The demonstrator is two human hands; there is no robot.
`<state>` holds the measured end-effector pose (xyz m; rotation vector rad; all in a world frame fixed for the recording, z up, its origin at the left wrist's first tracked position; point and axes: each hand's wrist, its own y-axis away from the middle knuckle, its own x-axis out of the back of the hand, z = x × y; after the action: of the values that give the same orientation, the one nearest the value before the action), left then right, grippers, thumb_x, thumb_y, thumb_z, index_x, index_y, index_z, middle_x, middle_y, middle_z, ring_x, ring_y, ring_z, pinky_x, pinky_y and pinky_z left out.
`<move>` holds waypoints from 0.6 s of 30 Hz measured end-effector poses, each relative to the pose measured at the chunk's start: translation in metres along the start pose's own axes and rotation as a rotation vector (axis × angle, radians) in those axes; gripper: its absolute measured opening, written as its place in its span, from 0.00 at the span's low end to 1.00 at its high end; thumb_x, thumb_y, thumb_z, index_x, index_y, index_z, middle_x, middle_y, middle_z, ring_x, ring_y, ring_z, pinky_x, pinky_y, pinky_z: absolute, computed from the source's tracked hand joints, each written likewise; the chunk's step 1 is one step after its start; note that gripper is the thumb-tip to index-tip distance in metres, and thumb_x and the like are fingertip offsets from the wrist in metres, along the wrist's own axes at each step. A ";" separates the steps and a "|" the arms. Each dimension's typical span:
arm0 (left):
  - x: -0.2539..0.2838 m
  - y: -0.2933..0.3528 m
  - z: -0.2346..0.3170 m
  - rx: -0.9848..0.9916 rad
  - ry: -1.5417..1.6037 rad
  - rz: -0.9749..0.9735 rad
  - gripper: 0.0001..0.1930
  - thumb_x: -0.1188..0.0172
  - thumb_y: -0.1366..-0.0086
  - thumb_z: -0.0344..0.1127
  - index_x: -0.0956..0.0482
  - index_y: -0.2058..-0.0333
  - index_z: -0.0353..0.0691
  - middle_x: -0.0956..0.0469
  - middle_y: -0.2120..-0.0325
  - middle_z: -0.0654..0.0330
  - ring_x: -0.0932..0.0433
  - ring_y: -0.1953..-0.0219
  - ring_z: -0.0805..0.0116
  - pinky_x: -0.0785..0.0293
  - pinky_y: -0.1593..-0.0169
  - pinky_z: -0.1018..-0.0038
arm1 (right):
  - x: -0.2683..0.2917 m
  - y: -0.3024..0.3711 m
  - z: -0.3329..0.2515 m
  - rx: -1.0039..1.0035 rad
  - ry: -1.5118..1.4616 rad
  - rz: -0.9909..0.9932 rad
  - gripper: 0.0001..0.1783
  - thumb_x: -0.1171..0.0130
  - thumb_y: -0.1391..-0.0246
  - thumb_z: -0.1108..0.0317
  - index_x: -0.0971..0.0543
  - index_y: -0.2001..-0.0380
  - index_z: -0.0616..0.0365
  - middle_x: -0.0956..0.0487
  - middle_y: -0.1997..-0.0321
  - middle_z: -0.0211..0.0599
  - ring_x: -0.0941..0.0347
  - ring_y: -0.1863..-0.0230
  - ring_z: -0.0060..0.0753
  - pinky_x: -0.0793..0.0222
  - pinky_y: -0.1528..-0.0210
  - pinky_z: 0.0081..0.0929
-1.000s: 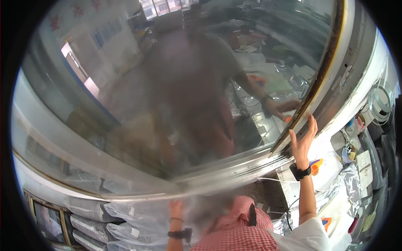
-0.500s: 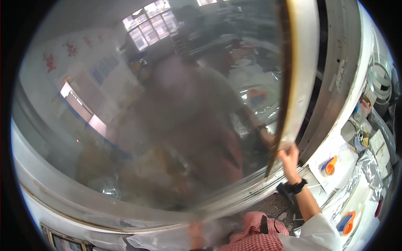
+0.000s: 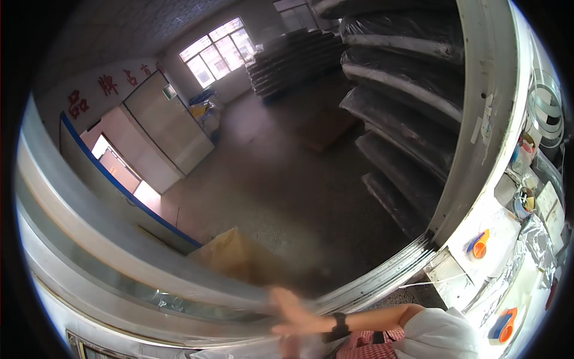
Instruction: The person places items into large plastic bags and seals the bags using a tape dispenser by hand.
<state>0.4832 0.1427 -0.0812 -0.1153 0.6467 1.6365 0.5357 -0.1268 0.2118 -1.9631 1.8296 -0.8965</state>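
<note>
A sliding glass panel with a pale frame [image 3: 149,269] fills the lower left and stands slid aside from the opening. At the end of this frame is my right hand [image 3: 299,317], blurred, with a black band on its wrist. Its fingers and thumb are apart, the fingertips against the panel's edge. Just below it, at the bottom edge, a small blurred part of my left hand [image 3: 290,346] shows; its fingers cannot be made out. The grooved sill track [image 3: 382,272] runs off to the right of my hands.
Beyond the opening, a stack of dark plastic-wrapped slabs [image 3: 406,113] rises at the right and a brown carton [image 3: 233,254] stands below. On the right, a cluttered white worktop holds orange tape dispensers [image 3: 479,246] and foil sheets [image 3: 538,242]. A window jamb [image 3: 481,131] curves between.
The glass panel has slid left, uncovering the room behind it. My right hand has travelled left with its edge, from the right end of the track to beside my left hand.
</note>
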 end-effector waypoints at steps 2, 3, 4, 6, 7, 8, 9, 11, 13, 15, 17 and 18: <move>-0.007 0.020 0.012 0.034 0.125 -0.011 0.21 0.47 0.40 0.27 0.36 0.47 0.38 0.25 0.57 0.50 0.23 0.60 0.58 0.23 0.59 0.67 | -0.016 -0.008 0.000 -0.023 -0.109 -0.081 0.52 0.48 0.46 0.44 0.59 0.38 0.75 0.49 0.38 0.59 0.57 0.34 0.55 0.63 0.34 0.44; -0.014 0.028 0.015 0.051 0.192 -0.028 0.22 0.47 0.39 0.27 0.37 0.45 0.38 0.25 0.57 0.49 0.23 0.60 0.58 0.23 0.60 0.68 | -0.022 -0.013 0.000 -0.016 -0.125 -0.098 0.52 0.48 0.46 0.44 0.61 0.37 0.74 0.52 0.36 0.60 0.60 0.32 0.56 0.64 0.33 0.44; -0.013 0.039 0.018 0.074 0.258 -0.045 0.23 0.47 0.39 0.27 0.39 0.44 0.37 0.25 0.56 0.49 0.22 0.60 0.58 0.23 0.60 0.68 | -0.028 -0.016 0.000 -0.026 -0.181 -0.106 0.52 0.48 0.46 0.44 0.61 0.37 0.73 0.53 0.35 0.60 0.61 0.32 0.56 0.65 0.33 0.44; 0.009 0.064 0.013 0.095 0.202 -0.015 0.22 0.47 0.39 0.26 0.36 0.45 0.37 0.25 0.56 0.50 0.23 0.59 0.60 0.23 0.61 0.71 | -0.045 -0.022 -0.007 -0.039 -0.261 -0.136 0.53 0.49 0.47 0.43 0.62 0.36 0.71 0.55 0.35 0.60 0.62 0.32 0.56 0.66 0.33 0.45; 0.025 0.070 0.006 0.120 0.110 0.010 0.20 0.47 0.40 0.24 0.33 0.47 0.37 0.24 0.56 0.51 0.23 0.59 0.63 0.23 0.62 0.73 | -0.055 -0.025 -0.003 -0.033 -0.247 -0.137 0.54 0.49 0.48 0.42 0.61 0.36 0.71 0.55 0.35 0.60 0.61 0.33 0.57 0.66 0.33 0.45; 0.020 0.084 0.006 0.150 0.017 0.102 0.18 0.46 0.40 0.25 0.29 0.50 0.38 0.24 0.58 0.53 0.23 0.59 0.64 0.24 0.63 0.75 | -0.065 -0.025 -0.001 -0.043 -0.242 -0.125 0.54 0.49 0.48 0.42 0.61 0.36 0.71 0.55 0.35 0.60 0.60 0.33 0.56 0.66 0.33 0.45; 0.011 0.096 0.010 0.175 -0.080 0.193 0.15 0.45 0.41 0.25 0.26 0.53 0.38 0.23 0.59 0.55 0.24 0.60 0.66 0.25 0.65 0.78 | -0.072 -0.028 0.000 -0.047 -0.240 -0.113 0.54 0.49 0.48 0.41 0.61 0.36 0.71 0.55 0.35 0.60 0.60 0.33 0.56 0.66 0.34 0.45; 0.028 0.115 -0.010 -0.312 -0.732 0.009 0.14 0.42 0.43 0.27 0.25 0.56 0.36 0.21 0.64 0.59 0.23 0.67 0.71 0.28 0.68 0.83 | -0.083 -0.030 -0.006 -0.061 -0.256 -0.128 0.54 0.49 0.49 0.41 0.61 0.36 0.71 0.54 0.35 0.60 0.60 0.33 0.56 0.66 0.34 0.45; -0.010 0.123 0.005 0.224 0.020 0.337 0.17 0.42 0.42 0.26 0.28 0.52 0.35 0.22 0.64 0.57 0.23 0.67 0.71 0.27 0.69 0.83 | -0.086 -0.029 0.003 -0.072 -0.263 -0.121 0.54 0.49 0.49 0.41 0.60 0.36 0.71 0.53 0.35 0.60 0.59 0.33 0.56 0.66 0.34 0.45; -0.042 0.135 0.021 0.178 -0.040 0.347 0.18 0.43 0.42 0.26 0.29 0.51 0.34 0.22 0.64 0.56 0.23 0.66 0.71 0.27 0.69 0.83 | -0.090 -0.027 0.005 -0.076 -0.325 -0.090 0.52 0.49 0.47 0.43 0.59 0.36 0.71 0.52 0.35 0.59 0.58 0.33 0.54 0.65 0.34 0.44; -0.051 0.139 0.032 0.172 0.101 0.318 0.19 0.43 0.41 0.25 0.30 0.50 0.34 0.22 0.65 0.56 0.23 0.67 0.71 0.26 0.68 0.82 | -0.087 -0.030 0.002 -0.116 -0.375 -0.108 0.50 0.49 0.47 0.45 0.58 0.36 0.70 0.51 0.35 0.58 0.57 0.33 0.53 0.64 0.34 0.43; -0.073 0.139 0.040 0.158 0.030 0.301 0.18 0.43 0.40 0.26 0.30 0.50 0.33 0.22 0.65 0.57 0.23 0.67 0.70 0.27 0.68 0.81 | -0.079 -0.030 0.003 -0.149 -0.408 -0.124 0.48 0.48 0.46 0.47 0.57 0.36 0.70 0.50 0.35 0.57 0.56 0.33 0.53 0.63 0.34 0.42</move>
<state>0.3772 0.0930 0.0313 0.0769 0.8451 1.8659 0.5623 -0.0468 0.2099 -2.1734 1.5906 -0.3576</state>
